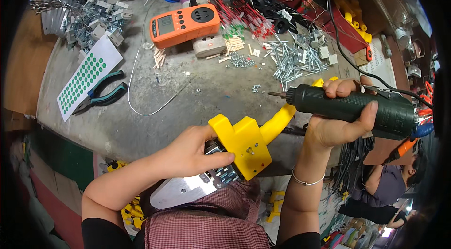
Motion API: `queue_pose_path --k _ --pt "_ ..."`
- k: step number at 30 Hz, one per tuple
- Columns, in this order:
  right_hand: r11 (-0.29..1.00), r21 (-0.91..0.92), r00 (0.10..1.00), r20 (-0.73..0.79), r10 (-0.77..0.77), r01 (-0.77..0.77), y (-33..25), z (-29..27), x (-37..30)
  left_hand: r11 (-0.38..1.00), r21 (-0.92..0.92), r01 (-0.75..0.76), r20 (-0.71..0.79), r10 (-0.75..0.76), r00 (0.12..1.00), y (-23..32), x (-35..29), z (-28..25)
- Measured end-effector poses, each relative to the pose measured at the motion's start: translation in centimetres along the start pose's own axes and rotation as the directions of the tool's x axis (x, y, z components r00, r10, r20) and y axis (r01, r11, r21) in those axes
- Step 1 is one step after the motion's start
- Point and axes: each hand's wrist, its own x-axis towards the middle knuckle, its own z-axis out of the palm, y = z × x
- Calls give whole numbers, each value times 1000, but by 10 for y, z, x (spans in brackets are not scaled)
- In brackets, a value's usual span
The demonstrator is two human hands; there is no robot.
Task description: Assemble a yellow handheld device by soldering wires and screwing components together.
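My left hand (190, 153) is closed around a yellow plastic-handled tool (246, 143) near the table's front edge. A flat silver metal plate (185, 190) sticks out of its lower left end, above my lap. Screw ends and small coloured dots show on the yellow housing. My right hand (331, 131) grips a dark green electric screwdriver (322, 103), held level to the right. Its bit points left, above and apart from the yellow housing. The yellow handle (279, 124) runs up behind the screwdriver, where part of it is hidden.
Beyond my hands lie long screws (300, 61), small nuts (242, 60), an orange meter (185, 23) and red wires (239, 9). Pliers (101, 91) rest on a green-dotted sticker sheet (84, 75) at left. A black cord (347, 47) arches at right; another person (390, 185) sits beyond.
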Motion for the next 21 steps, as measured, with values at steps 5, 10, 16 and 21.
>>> queue_pose_path --k 5,10,16,21 --pt "998 -33 998 46 49 -48 17 2 -2 1000 -29 -2 6 2 1000 0 0 -1" --pt "997 -33 997 24 74 -73 19 -6 -2 999 -13 33 14 -33 999 5 -1 2" --pt "999 36 1000 0 20 -20 -6 -6 0 999 -16 44 4 -44 999 2 0 1" --pt "970 245 996 94 -11 -12 -47 -4 -12 997 -41 64 -3 -64 998 3 1 2"
